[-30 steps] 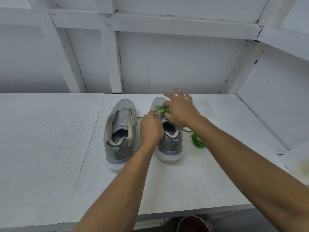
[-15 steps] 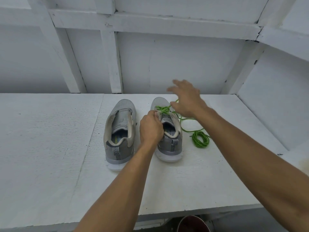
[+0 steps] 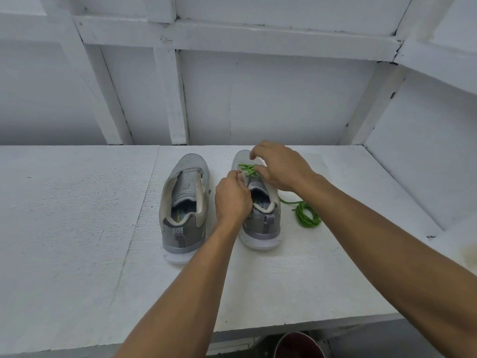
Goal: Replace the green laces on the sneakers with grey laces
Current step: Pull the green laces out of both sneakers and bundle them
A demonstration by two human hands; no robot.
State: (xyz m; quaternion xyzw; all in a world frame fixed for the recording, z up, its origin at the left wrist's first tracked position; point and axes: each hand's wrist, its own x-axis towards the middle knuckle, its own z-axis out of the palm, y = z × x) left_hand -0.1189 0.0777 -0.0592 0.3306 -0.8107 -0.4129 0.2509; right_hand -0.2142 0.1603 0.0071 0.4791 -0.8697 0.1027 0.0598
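Two grey sneakers stand heel-toward-me on the white shelf [image 3: 77,228]. The left sneaker [image 3: 184,202] has no lace in it. The right sneaker [image 3: 260,223] still carries a green lace [image 3: 247,169] across its front eyelets, and the pulled-out length lies coiled [image 3: 307,215] to its right. My left hand [image 3: 232,197] grips the right sneaker's upper by the tongue. My right hand [image 3: 281,166] hovers over the laced part, fingers curled down at the green lace. Whether it pinches the lace is hidden.
White wooden walls and beams close in the back and the right side. A dark red round container [image 3: 299,344] sits below the shelf's front edge. A yellowish stain [image 3: 468,254] marks the ledge at the far right.
My right hand drew a length of green lace up and to the right, then came back down onto the laced eyelets. The coil beside the sneaker grew. My left hand stayed put.
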